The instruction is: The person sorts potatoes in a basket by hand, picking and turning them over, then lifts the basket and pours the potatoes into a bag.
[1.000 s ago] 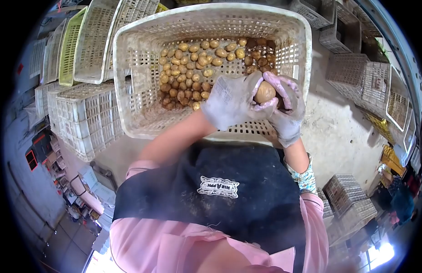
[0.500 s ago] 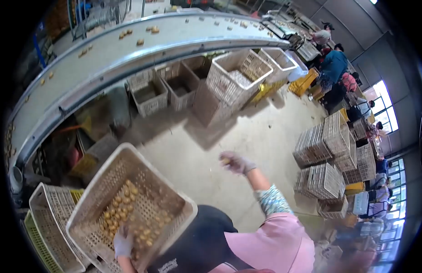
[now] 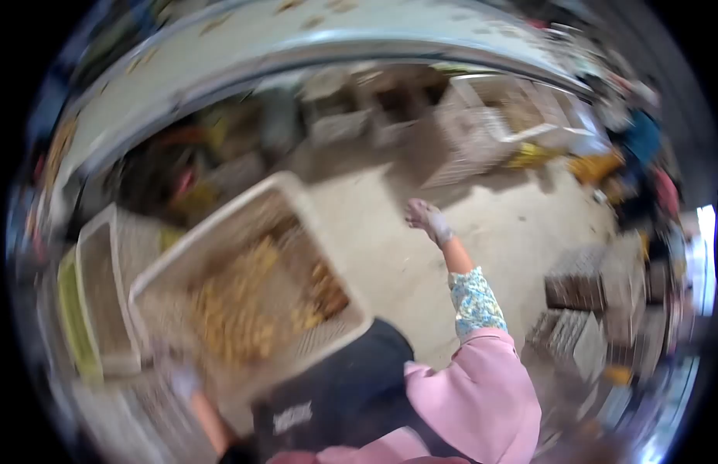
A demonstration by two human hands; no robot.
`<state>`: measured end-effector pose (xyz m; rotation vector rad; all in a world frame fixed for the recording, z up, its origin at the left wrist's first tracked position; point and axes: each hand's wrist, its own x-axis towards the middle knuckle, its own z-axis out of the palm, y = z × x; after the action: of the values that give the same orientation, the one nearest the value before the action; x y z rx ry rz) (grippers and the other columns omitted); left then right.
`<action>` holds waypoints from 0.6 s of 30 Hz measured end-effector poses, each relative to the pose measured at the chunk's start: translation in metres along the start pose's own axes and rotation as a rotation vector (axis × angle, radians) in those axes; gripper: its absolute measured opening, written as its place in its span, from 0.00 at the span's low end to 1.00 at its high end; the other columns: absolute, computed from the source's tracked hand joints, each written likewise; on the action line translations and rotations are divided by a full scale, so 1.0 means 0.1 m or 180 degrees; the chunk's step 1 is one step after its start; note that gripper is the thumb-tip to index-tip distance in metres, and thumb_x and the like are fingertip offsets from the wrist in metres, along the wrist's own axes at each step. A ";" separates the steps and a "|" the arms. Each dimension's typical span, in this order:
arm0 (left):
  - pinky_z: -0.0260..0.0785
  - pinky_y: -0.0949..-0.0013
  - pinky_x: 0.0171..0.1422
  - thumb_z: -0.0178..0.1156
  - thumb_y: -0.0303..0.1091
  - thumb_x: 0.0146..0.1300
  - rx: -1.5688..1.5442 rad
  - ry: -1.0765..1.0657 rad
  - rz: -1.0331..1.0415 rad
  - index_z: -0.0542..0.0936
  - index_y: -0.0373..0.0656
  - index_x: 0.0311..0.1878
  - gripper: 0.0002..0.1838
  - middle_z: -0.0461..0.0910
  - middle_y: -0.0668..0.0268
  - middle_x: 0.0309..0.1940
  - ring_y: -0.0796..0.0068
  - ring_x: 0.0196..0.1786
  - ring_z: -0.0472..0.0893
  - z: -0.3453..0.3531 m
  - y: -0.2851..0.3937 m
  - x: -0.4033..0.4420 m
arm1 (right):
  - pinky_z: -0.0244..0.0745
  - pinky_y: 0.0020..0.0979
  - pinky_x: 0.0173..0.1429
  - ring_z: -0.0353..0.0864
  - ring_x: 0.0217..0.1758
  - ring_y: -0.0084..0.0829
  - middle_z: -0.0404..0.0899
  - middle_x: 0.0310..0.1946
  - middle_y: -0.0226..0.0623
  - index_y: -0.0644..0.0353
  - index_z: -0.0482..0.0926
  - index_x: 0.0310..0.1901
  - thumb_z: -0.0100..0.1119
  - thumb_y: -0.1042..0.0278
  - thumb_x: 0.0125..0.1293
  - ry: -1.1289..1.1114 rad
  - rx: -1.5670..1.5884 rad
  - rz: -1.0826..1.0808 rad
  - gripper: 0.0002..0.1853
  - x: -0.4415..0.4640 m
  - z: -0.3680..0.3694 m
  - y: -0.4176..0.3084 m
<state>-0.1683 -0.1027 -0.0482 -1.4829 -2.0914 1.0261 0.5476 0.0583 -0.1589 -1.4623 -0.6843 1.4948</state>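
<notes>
A large pale plastic crate (image 3: 330, 247) stands tilted before me, with many small yellow-brown potatoes (image 3: 243, 313) across its bottom. My left hand (image 3: 182, 379), in a pale glove, is by the crate's lower left rim. Motion blur hides its fingers, so I cannot tell whether it touches the crate. My right hand (image 3: 430, 220), also gloved, is held out over the floor, to the right of the crate and apart from it. Its fingers are curled in, and anything inside them cannot be made out.
A conveyor belt (image 3: 243, 39) carrying scattered potatoes curves across the top. Crates (image 3: 459, 143) stand below it. More crates (image 3: 104, 286) are at the left, and stacked ones (image 3: 576, 278) at the right. A person in teal (image 3: 641, 135) is at the far right.
The view has swung, shifting the scene and blurring it. My left hand has come out from among the potatoes to the crate's lower left side. My right arm reaches farther forward.
</notes>
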 end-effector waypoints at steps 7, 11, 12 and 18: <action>0.68 0.66 0.63 0.58 0.29 0.66 -0.5318 -0.0793 -0.1067 0.66 0.36 0.68 0.28 0.77 0.59 0.56 0.66 0.58 0.76 0.16 -0.58 0.20 | 0.76 0.33 0.51 0.79 0.49 0.30 0.79 0.51 0.34 0.56 0.74 0.59 0.54 0.56 0.72 -0.0303 -0.0273 0.0996 0.19 -0.43 1.46 1.45; 0.68 0.71 0.58 0.60 0.30 0.65 -0.6100 -0.1000 -0.0607 0.72 0.39 0.65 0.24 0.80 0.66 0.49 0.76 0.52 0.77 0.33 -0.68 0.22 | 0.75 0.33 0.53 0.79 0.51 0.32 0.78 0.52 0.36 0.56 0.74 0.59 0.54 0.58 0.72 -0.0137 -0.0556 0.1111 0.18 -0.52 1.51 1.47; 0.67 0.71 0.59 0.61 0.32 0.65 -0.6095 -0.1141 -0.0727 0.73 0.39 0.64 0.24 0.80 0.67 0.50 0.76 0.53 0.76 0.35 -0.67 0.26 | 0.75 0.33 0.54 0.79 0.51 0.32 0.78 0.53 0.37 0.55 0.74 0.59 0.54 0.58 0.72 -0.0110 -0.0637 0.1116 0.18 -0.52 1.50 1.46; 0.64 0.73 0.62 0.63 0.40 0.64 -0.6439 -0.1455 -0.0937 0.75 0.44 0.65 0.26 0.78 0.69 0.55 0.78 0.57 0.73 0.00 -0.63 0.22 | 0.74 0.34 0.57 0.78 0.54 0.35 0.78 0.55 0.40 0.55 0.74 0.60 0.54 0.60 0.71 -0.0061 -0.1241 0.1024 0.18 -0.68 1.41 1.19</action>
<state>-0.2178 -0.0933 -0.0038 -1.1869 -3.5167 -1.6428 0.3769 -0.0251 -0.2109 -1.9281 -0.8139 1.6835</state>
